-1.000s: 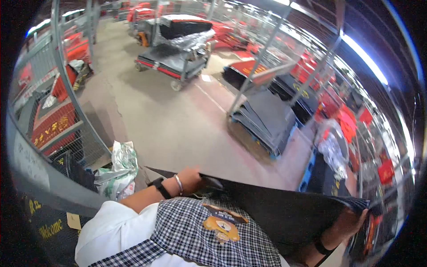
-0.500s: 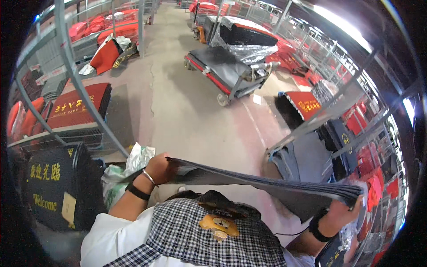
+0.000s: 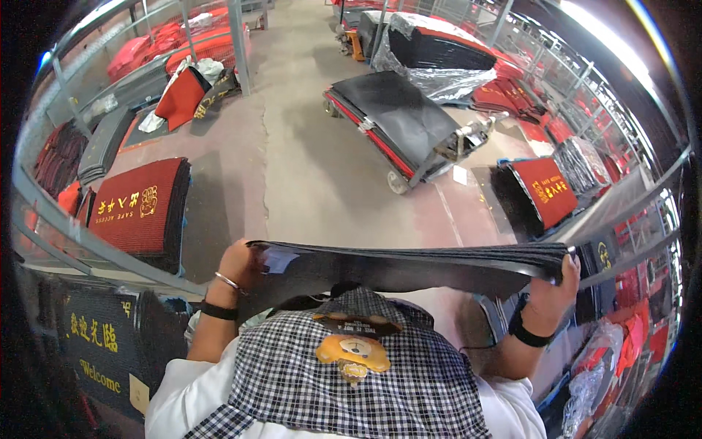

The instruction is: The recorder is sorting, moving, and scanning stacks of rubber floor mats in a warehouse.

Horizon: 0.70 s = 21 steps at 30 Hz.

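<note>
Stretched across in front of my body is a stack of thin dark floor mats (image 3: 409,265), their layered edges facing up. My left hand (image 3: 240,265) grips its left end, with the fingertips partly hidden behind the mats. At the other end my right hand (image 3: 553,290) is closed round the corner of the stack. A pale paper label (image 3: 279,259) shows on the mats near my left hand. Farther ahead a cart (image 3: 395,178) bears a pile of large black mats (image 3: 398,110) with red ones beneath.
At left stand a pile of red mats (image 3: 139,201) and black mats with yellow lettering (image 3: 91,351), beside a grey metal rail (image 3: 139,267). More red mats (image 3: 545,192) lie at right. Plastic-wrapped mats (image 3: 439,58) stand behind the cart. A concrete aisle (image 3: 307,205) runs ahead.
The mat stack has gone from slanting down to the right to nearly level, as my right hand has risen. My left hand has moved slightly left. The whole view has shifted.
</note>
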Each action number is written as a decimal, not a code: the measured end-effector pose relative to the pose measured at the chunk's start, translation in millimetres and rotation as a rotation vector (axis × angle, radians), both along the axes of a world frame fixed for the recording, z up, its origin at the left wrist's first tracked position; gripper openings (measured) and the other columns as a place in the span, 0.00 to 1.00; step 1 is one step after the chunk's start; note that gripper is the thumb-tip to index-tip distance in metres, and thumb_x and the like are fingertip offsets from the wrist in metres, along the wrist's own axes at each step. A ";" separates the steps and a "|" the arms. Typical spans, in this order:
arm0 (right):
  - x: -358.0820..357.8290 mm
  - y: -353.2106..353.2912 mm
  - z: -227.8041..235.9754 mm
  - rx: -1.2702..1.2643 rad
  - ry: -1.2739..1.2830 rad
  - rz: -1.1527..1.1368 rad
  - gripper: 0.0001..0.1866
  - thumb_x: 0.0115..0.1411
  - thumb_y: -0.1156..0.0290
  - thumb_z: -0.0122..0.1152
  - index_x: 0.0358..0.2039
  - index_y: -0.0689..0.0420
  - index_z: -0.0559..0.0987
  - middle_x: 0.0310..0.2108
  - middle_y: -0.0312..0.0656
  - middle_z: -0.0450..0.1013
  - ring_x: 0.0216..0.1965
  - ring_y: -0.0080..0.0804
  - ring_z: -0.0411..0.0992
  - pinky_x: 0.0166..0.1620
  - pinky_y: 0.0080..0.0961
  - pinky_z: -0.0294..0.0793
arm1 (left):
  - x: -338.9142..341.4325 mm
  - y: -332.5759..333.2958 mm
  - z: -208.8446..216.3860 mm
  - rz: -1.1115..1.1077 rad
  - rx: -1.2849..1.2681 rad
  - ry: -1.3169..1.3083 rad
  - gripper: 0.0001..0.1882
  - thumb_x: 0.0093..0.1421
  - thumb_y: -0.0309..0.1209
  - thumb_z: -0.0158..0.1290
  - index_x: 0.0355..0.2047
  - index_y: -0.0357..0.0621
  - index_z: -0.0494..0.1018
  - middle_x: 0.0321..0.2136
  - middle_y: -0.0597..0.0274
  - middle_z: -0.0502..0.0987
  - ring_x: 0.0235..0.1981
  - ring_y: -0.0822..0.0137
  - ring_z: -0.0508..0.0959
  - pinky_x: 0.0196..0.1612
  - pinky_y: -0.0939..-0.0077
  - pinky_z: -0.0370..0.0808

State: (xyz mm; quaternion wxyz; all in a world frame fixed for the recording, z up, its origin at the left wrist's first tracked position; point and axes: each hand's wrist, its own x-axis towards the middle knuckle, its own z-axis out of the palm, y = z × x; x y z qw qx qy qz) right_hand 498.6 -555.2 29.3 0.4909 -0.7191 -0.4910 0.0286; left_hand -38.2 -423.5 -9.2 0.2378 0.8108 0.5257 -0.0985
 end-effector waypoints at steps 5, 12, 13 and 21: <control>-44.4 43.5 -8.7 0.039 0.843 0.144 0.05 0.52 0.77 0.55 0.30 0.60 0.71 0.30 0.42 0.72 0.33 0.32 0.72 0.37 0.26 0.72 | -52.2 -17.5 11.5 0.139 0.047 0.181 0.05 0.44 0.30 0.56 0.22 0.43 0.75 0.21 0.50 0.74 0.25 0.49 0.73 0.28 0.60 0.70; -75.1 91.0 1.8 -0.200 1.434 0.498 0.10 0.50 0.70 0.61 0.27 0.66 0.76 0.25 0.42 0.75 0.25 0.28 0.73 0.30 0.23 0.71 | -91.4 -42.5 49.5 0.380 0.099 0.230 0.09 0.52 0.28 0.49 0.21 0.34 0.66 0.19 0.55 0.71 0.19 0.63 0.71 0.25 0.67 0.69; -77.3 91.7 -2.3 -0.215 1.424 0.557 0.11 0.50 0.69 0.62 0.26 0.66 0.76 0.25 0.42 0.75 0.24 0.28 0.72 0.29 0.23 0.70 | -108.5 -45.0 52.1 0.086 0.173 0.356 0.09 0.55 0.29 0.45 0.23 0.35 0.67 0.20 0.55 0.72 0.19 0.63 0.71 0.24 0.67 0.69; -106.5 64.8 -10.1 -0.469 1.405 0.690 0.10 0.53 0.70 0.60 0.26 0.67 0.77 0.26 0.37 0.73 0.27 0.21 0.68 0.30 0.19 0.67 | -222.3 -60.0 22.7 0.479 0.246 0.467 0.07 0.50 0.22 0.46 0.18 0.32 0.69 0.25 0.42 0.71 0.30 0.44 0.73 0.34 0.58 0.71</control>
